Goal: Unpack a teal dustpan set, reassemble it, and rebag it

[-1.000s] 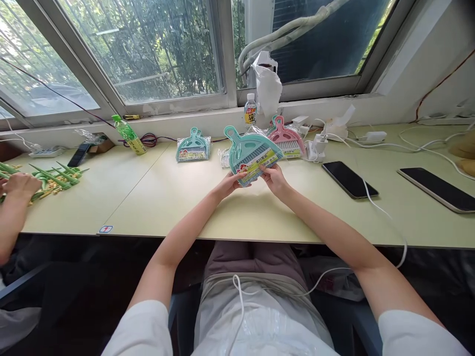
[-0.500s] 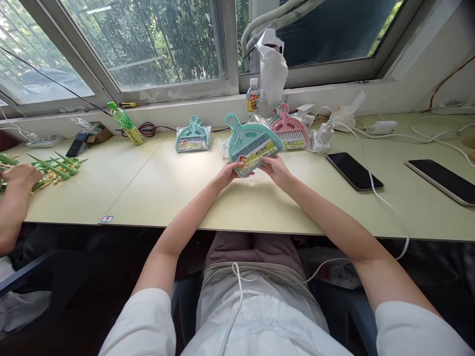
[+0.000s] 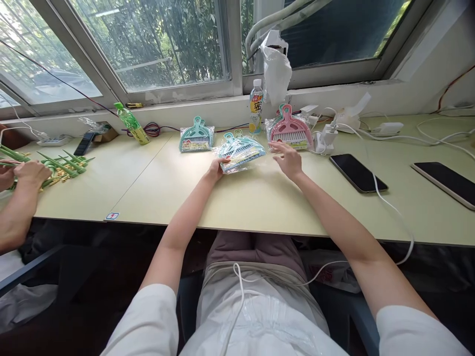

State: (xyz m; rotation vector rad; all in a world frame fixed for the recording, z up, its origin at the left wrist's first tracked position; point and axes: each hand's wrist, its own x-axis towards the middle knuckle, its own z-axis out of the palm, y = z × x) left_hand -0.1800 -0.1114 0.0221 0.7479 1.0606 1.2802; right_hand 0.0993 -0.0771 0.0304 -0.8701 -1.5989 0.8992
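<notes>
A light teal dustpan and brush set (image 3: 243,152) in clear wrap tilts just over the tabletop in front of me. My left hand (image 3: 215,169) pinches its lower left corner. My right hand (image 3: 288,160) is off the set, a little to its right, fingers apart and holding nothing. Just beyond those fingertips, a wrapped pink dustpan and brush set (image 3: 291,131) lies at the back of the table. Another wrapped teal dustpan and brush set (image 3: 196,136) lies at the back, left of the held one.
Behind stand a clear drink bottle (image 3: 256,106) and a leaning green bottle (image 3: 131,123). Two phones, one dark (image 3: 358,173) and one pale-edged (image 3: 445,184), lie right among white cables and a charger (image 3: 326,139). At left, another person's hands (image 3: 31,173) touch green stalks (image 3: 70,165).
My right hand has let go of the teal set and moved right, its fingers spreading. The set has tipped lower and flatter, still in my left hand. The view has shifted slightly.
</notes>
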